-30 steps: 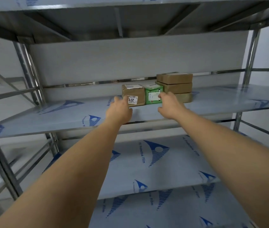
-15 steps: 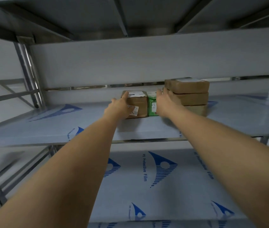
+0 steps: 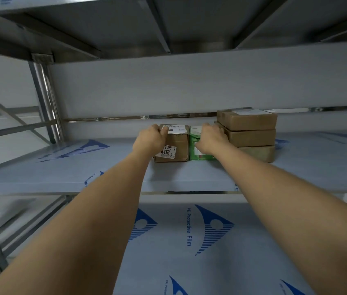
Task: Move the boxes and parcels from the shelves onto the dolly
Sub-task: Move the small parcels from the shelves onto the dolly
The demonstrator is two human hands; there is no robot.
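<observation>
A: What is seen around the racking?

B: A metal shelving unit (image 3: 189, 177) is shown from below eye level. Its middle shelf is covered in pale grey protective film printed with blue triangular logos.

A: And underneath?

B: A lower shelf (image 3: 242, 241) is seen, wrapped in the same film; the words "PE Protective Film" (image 3: 188, 226) can be read on it in blue.

A: What is above?

B: The underside of an upper shelf (image 3: 168, 24) is visible, braced with grey metal ribs. A shiny steel upright post (image 3: 45, 103) is seen at left, with diagonal braces (image 3: 9, 116) beside it. A plain pale wall (image 3: 168, 88) is seen behind.
</observation>
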